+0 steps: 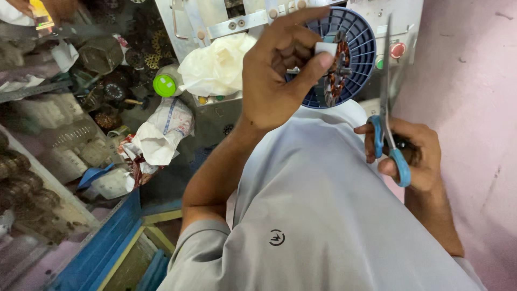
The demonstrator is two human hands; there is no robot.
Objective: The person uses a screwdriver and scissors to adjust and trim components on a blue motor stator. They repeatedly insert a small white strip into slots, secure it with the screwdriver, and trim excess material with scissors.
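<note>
While raised: stator (scissors alongside)

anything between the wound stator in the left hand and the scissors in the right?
Head view: only the ribbed blue round guard behind them. Left hand holds the stator; right hand holds the scissors, blades up. They don't touch.

So we've got a small motor stator up in front of the blue ribbed spool disc, which is our landmark here. It's a round core with copper-coloured windings around the edge and a grey centre, turned nearly edge-on, overlapping the disc's left half. Then the scissors: blue handles, long steel blades pointing straight up, shut or nearly so. They sit just right of the disc, blade tips level with its top edge, handles below it.
</note>
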